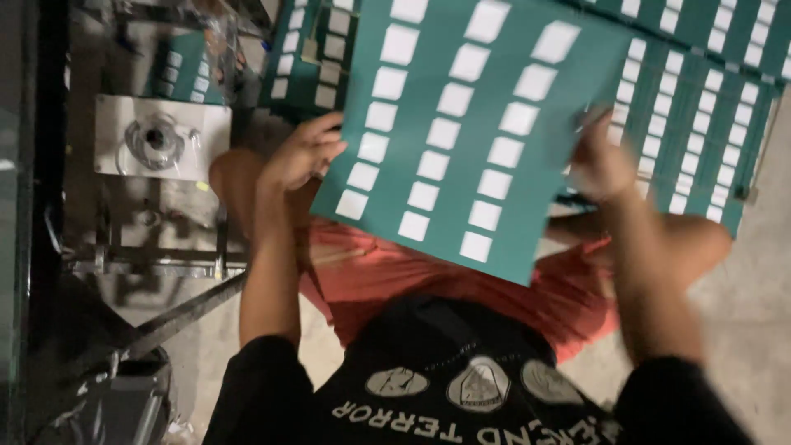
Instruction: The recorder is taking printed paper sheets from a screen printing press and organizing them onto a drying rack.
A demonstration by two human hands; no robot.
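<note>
Above the lap of a seated person in orange shorts [387,276] and a black shirt, a teal sheet [470,124] dotted with rows of white rectangular labels is held tilted between both hands. Left hand [303,152] pinches the sheet's left edge near its lower corner, fingers curled over the front; right hand [600,161], blurred by motion, grips the right edge, and its exact finger placement cannot be told. Holding such a thin, floppy sheet well likely calls for even support at both edges, so it neither buckles nor creases across the label rows, and for keeping fingertips off the white labels themselves.

Beyond the held sheet, more teal sheets [700,107] of the same pattern lie overlapping on the floor [741,313], to the right and at upper middle. No box, tray or bin clearly holds them; whether the clear plastic wrap [198,58] at upper left encloses another few sheets cannot be told for certain. A metal frame [156,264] carrying a white plate with a round fitting [156,138] stands to the left.
</note>
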